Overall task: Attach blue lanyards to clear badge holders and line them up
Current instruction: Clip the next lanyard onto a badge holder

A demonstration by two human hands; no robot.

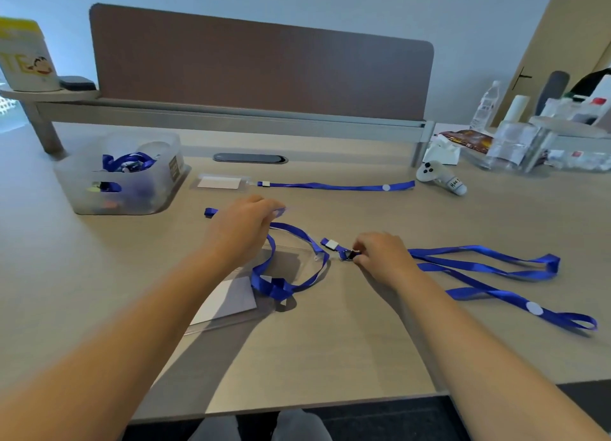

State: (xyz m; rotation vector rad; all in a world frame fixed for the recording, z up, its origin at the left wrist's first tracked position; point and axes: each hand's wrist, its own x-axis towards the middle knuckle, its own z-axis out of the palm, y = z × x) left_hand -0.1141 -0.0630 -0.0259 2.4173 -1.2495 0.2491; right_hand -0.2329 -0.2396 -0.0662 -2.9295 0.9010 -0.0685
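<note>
Lanyards and badge holders stand at an early stage of assembly. One finished set (pixel 307 185) lies stretched flat across the upper middle of the frame, its clear holder at the left end clipped to a blue strap that runs right. It is the only item in the line so far.

At centre frame, a second blue lanyard (pixel 489 268) trails in loose loops toward the right edge. The right hand (pixel 380 258) pinches its metal clip (pixel 348 254) between curled fingers and thumb. That clip is not yet joined to any holder, as far as can be seen.

Just left of it, a clear badge holder (pixel 231 303) with a white card insert lies flat on the counter (pixel 330 358), and a third lanyard (pixel 284 285) is heaped in a tangle across it. The left hand (pixel 244 222) hovers above this heap with its fingers curled round something pale and blurred; what it holds cannot be told for certain.

At upper left, a translucent bin (pixel 122 176) holds more blue lanyards, so stock remains.

Judgement: one set complete, a second in hand at the clipping step, at least one more loose on the counter, and further pieces in the bin. Straightening and aligning below the first set remain outstanding.
</note>
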